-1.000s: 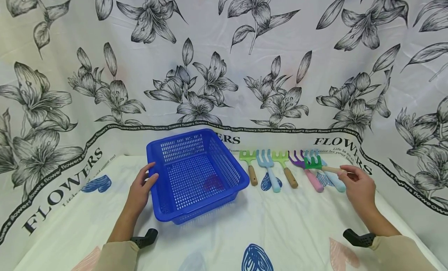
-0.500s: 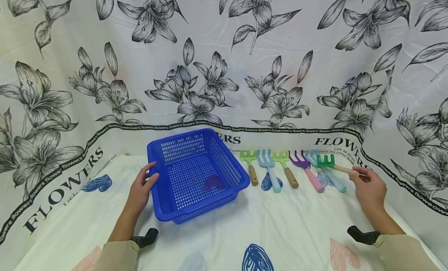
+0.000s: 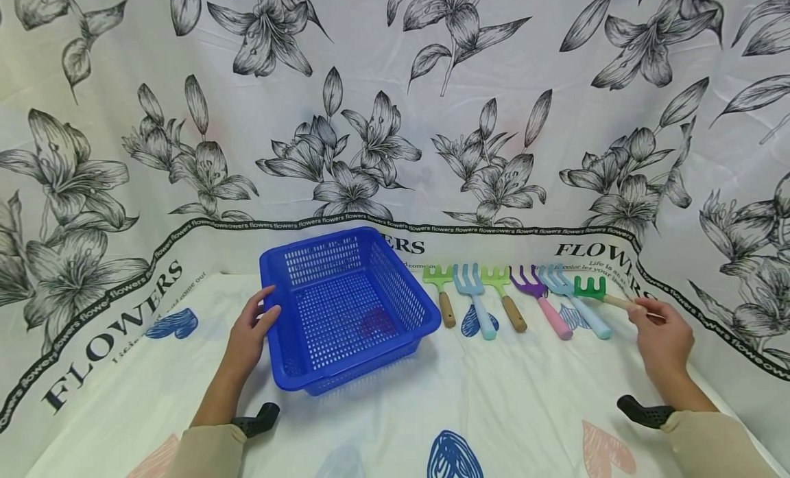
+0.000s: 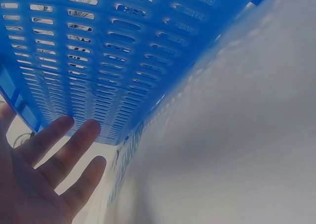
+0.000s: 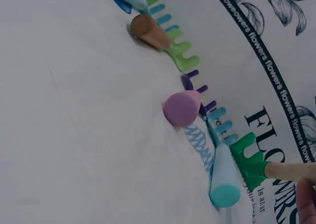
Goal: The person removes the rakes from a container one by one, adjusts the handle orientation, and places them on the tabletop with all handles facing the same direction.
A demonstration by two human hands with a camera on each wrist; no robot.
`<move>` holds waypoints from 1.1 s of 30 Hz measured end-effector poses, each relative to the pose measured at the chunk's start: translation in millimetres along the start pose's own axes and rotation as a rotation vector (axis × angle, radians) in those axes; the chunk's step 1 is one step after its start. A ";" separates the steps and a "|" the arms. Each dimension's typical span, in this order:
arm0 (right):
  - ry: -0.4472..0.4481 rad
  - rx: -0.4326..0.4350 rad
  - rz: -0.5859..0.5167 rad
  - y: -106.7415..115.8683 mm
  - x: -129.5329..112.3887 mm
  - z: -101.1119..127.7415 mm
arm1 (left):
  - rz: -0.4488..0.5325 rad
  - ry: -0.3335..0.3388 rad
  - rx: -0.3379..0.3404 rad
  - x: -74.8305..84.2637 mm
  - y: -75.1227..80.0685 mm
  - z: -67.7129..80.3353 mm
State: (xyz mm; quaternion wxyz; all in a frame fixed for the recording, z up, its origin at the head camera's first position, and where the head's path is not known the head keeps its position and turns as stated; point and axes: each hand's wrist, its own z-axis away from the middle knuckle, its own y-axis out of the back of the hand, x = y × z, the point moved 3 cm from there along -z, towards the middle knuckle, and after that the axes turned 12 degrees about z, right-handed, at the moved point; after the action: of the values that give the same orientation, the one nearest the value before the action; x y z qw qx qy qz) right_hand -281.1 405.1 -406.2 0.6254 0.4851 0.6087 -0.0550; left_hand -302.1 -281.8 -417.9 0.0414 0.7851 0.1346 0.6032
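My right hand pinches the wooden handle of a dark green toy rake at the right end of a row of small garden tools; its green head sits beside a light blue fork. The row also holds a purple fork with a pink handle, a green rake, a blue fork and another green rake. My left hand rests with straight fingers against the left side of a blue mesh basket, whose slotted wall fills the left wrist view.
A white cloth printed with black flowers and "FLOWERS" lettering covers the table and rises behind as a backdrop. Blue and pink scribbled hearts mark the cloth near the front edge.
My right hand has carried the dark green rake rightward, from over the pink and light blue handles to the right end of the row. The left hand and basket have stayed put.
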 end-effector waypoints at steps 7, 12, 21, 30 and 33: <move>-0.003 -0.006 0.044 3.2 9.1 -4.5 | 0.008 0.002 -0.005 0.9 -0.4 -0.1; -0.014 -0.009 0.071 3.8 13.9 -6.3 | 0.004 0.001 -0.003 1.2 0.0 -0.2; -0.064 -0.018 0.098 4.9 24.1 -8.8 | 0.005 0.011 -0.008 0.1 0.2 0.1; -0.024 -0.100 0.147 7.9 34.6 -8.4 | -0.002 0.015 0.002 0.8 0.0 -0.1; -0.024 -0.150 0.182 6.6 38.5 -6.3 | -0.008 0.015 0.004 0.0 0.3 -0.1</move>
State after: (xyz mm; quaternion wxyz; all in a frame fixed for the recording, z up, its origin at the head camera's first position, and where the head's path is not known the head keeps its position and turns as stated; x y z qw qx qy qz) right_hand -271.4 432.9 -432.6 0.6695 0.4896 0.5570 0.0419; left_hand -302.2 -282.1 -417.8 0.0413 0.7801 0.1391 0.6086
